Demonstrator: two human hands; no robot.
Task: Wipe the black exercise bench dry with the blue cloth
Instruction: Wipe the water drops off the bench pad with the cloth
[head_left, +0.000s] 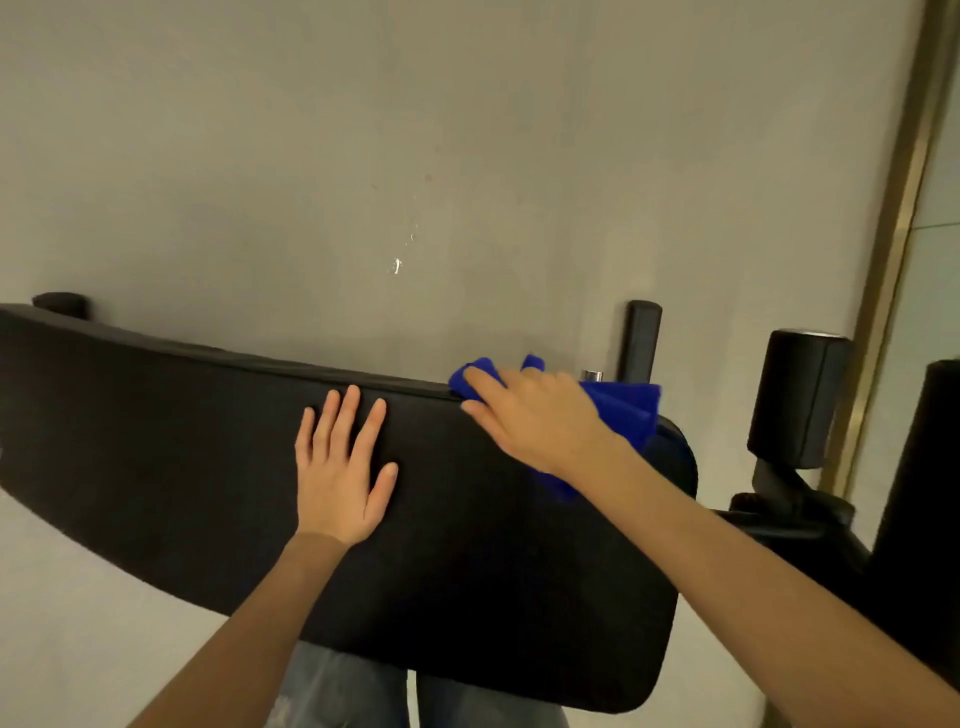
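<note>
Bench: the black exercise bench (208, 467) ran across our view, its long pad reaching from far left to near right.
Cloth: the blue cloth (623, 410) lay on the pad's far edge near the right end, mostly under our right hand, with folds trailing off to the right.
Right hand: our right hand (535, 421) pressed the cloth down with fairly straight fingers laid over it, not bunched round it as far as we could tell.
Left hand: our left hand (340, 467) rested flat on the bare pad just beside the right, fingers spread, holding nothing.
Step in hand: we judged this a wiping stroke along the far edge at the right end.
Doing it well: we thought a flat palm with even pressure would serve best. The strokes should be long and overlapping down the pad, and the cloth should roll over the edge seam, where water tends to sit.
Bracing: the left hand steadied the pad well, but it sat in the cloth's likely path and would need to shift.
Wetness: we could not tell which parts were wet.
Nearby: a black roller pad (800, 395) stood off the right end.
</note>
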